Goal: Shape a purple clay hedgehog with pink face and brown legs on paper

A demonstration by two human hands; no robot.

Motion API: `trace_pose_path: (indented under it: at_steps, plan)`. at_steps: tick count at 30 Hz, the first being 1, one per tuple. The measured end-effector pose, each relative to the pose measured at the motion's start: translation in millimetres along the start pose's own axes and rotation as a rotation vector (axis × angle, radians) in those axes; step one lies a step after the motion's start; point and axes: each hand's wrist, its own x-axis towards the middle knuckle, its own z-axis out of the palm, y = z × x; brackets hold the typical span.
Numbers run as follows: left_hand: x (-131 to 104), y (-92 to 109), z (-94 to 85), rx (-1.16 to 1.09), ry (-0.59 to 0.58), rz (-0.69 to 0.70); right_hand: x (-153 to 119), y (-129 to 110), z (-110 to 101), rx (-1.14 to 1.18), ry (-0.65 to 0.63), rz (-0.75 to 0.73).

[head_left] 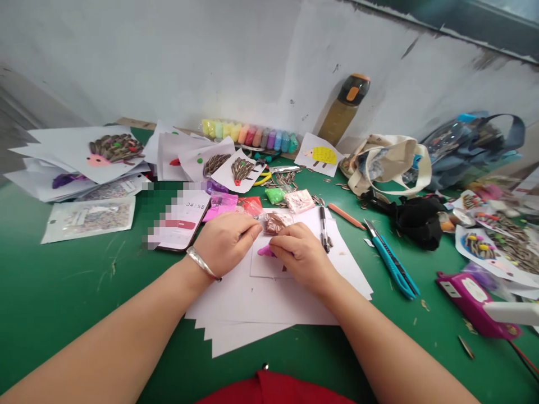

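My right hand [302, 253] is closed, its fingertips pressed on a small piece of purple modelling clay [264, 251]. The clay lies over a small white card [261, 268], where a dark mark shows partly beneath the hand. My left hand [227, 238] is closed just to the left, thumb against the fingers; whatever it may hold is hidden. Past the fingertips sits a clear packet of brown clay [275, 223]. Under the card is a stack of white paper [236, 306], with a black pen [324, 227] on its right part.
A phone [179, 221] lies left of my left hand. Pink [300, 200], green [275, 194] and red clay packets [251, 205] lie behind. To the right are an orange stick [346, 216], a blue utility knife [391, 261] and a magenta device [474, 303]. Seed-covered hedgehog pictures [113, 150] lie left.
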Motion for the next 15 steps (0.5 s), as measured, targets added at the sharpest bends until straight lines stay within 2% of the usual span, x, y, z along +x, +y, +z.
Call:
trace_pose_path:
  at_steps: [4,15]
  plan:
    - [0.2,0.2,0.3,-0.005,-0.004,-0.012,1.8,2.0,9.1,-0.045,0.032,-0.015]
    - [0.3,1.5,-0.4,-0.02,-0.043,-0.037,-2.1,4.4,18.7,-0.133,-0.006,-0.066]
